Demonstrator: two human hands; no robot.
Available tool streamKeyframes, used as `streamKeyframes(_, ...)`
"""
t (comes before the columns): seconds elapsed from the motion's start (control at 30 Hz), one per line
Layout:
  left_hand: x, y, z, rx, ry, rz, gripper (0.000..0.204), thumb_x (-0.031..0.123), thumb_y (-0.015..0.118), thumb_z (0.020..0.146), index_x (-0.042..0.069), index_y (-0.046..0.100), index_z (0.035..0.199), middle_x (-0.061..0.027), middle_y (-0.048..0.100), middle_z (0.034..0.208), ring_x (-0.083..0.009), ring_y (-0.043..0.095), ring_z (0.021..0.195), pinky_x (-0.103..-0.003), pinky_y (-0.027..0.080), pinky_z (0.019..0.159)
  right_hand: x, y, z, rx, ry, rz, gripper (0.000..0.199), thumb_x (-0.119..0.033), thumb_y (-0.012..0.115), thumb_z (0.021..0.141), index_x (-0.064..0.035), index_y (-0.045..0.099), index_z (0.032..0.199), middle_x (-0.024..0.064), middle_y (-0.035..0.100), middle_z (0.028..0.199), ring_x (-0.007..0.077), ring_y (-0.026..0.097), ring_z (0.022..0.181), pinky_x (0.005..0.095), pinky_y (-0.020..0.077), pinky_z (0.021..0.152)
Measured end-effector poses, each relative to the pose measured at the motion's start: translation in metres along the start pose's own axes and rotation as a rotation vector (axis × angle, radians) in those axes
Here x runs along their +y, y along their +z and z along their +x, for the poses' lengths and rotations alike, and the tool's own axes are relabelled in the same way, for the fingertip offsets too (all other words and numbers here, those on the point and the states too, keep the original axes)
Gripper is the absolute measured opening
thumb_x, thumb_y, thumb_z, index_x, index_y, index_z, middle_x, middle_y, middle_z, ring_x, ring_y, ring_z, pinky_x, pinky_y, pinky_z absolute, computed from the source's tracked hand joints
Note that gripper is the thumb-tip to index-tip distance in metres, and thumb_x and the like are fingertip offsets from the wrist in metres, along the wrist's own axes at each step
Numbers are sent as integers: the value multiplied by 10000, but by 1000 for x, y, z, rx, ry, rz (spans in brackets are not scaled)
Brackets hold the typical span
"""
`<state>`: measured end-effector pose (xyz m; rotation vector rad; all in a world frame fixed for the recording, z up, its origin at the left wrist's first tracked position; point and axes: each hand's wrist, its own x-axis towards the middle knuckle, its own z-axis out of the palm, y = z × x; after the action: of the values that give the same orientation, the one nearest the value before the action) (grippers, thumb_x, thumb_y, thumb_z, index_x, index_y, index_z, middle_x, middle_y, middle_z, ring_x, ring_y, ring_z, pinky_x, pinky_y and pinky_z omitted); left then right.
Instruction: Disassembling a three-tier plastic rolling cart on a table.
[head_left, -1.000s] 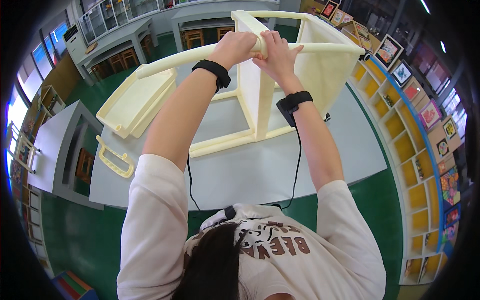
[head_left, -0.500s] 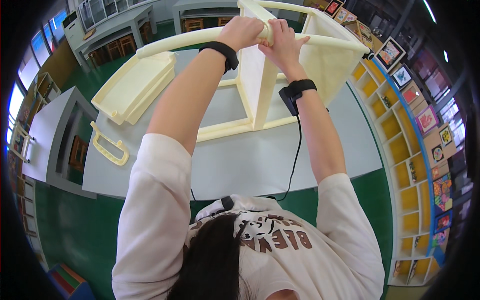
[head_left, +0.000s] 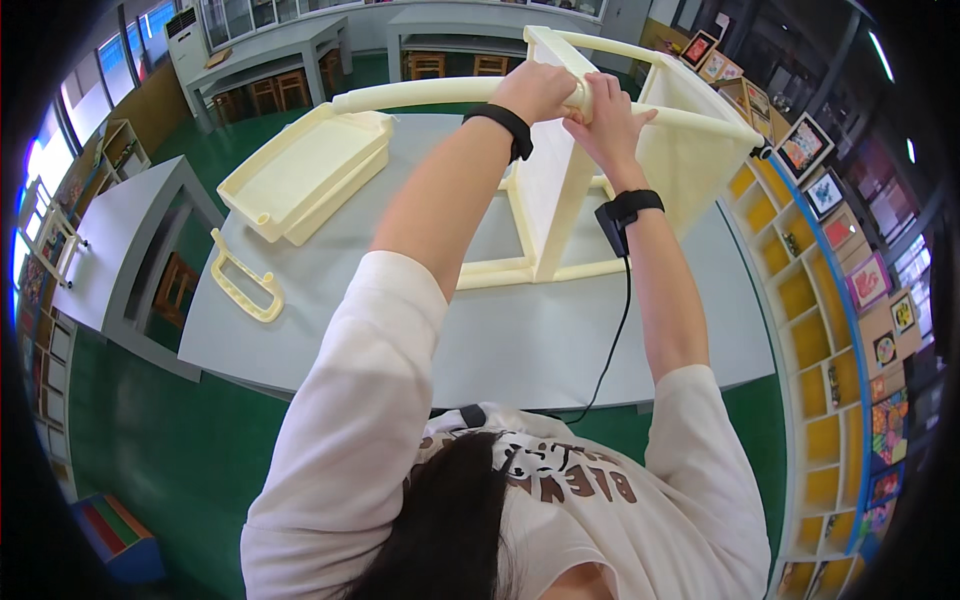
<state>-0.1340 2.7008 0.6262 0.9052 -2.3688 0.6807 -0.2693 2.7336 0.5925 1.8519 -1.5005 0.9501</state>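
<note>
A cream plastic trolley frame [head_left: 548,200], made of shelves and round tubes, lies on its side on a grey table [head_left: 520,345]. My left hand [head_left: 538,92] is closed around a long curved tube [head_left: 420,93] where it meets the collar at the shelf's edge. Right beside it, my right hand [head_left: 608,122] wraps round the same joint, its thumb out along the tube on the right. The fingers cover most of the joint, so how far the tube sits in it is hidden. A black caster [head_left: 762,150] shows at the frame's right end.
Left of the frame on the table are a cream tray [head_left: 300,170] and a loose looped handle [head_left: 245,290]. A black cable [head_left: 612,350] hangs from my right wrist strap. Low shelving [head_left: 800,295] with framed pictures stands along the right; another grey table [head_left: 120,235] is at left.
The whole view has shifted, so the table and frame appear farther right and slightly lower. Both hands keep their grip at the same joint; no part has visibly come apart.
</note>
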Motion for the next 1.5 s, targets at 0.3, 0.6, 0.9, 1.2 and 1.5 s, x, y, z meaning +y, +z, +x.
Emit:
streamKeyframes(0.3,-5,-2,7,20,6,21,423,455,634,613,36,583,644,-106,585,650,-261,586,637,-334,471,580,1,6,6,96,-30,28,541,-270,645,579,-168,412,1056,-29,431,1018,226,479,890,727,185,769)
streamKeyframes(0.6,0,-12,-4,-40,-99,11,452,499,632,603,52,609,665,-90,604,686,-230,599,672,-322,474,607,-4,0,2,37,-27,1,533,-278,638,590,-158,408,1056,-19,438,1029,216,471,932,708,210,776)
streamKeyframes(0.9,-33,2,-55,8,-139,-68,434,435,590,649,12,522,715,-159,566,678,-328,559,669,-406,448,587,12,9,9,24,26,-26,540,-320,644,593,-122,406,1035,36,406,1085,265,423,994,722,193,771)
streamKeyframes(1.2,-32,43,-150,-527,-194,-537,422,-21,417,727,24,295,1129,-214,439,1005,-350,481,879,-401,388,744,-17,-32,-64,73,-76,77,679,-345,697,544,-214,382,1131,42,286,1224,318,255,1102,695,163,805)
streamKeyframes(1.5,-36,159,-211,-882,-254,-469,550,-21,482,712,46,245,1205,-191,366,1193,-338,407,1062,-413,340,870,-2,-56,-145,-150,3,75,640,-233,694,575,-179,397,1139,85,270,1237,323,253,1104,650,125,869)
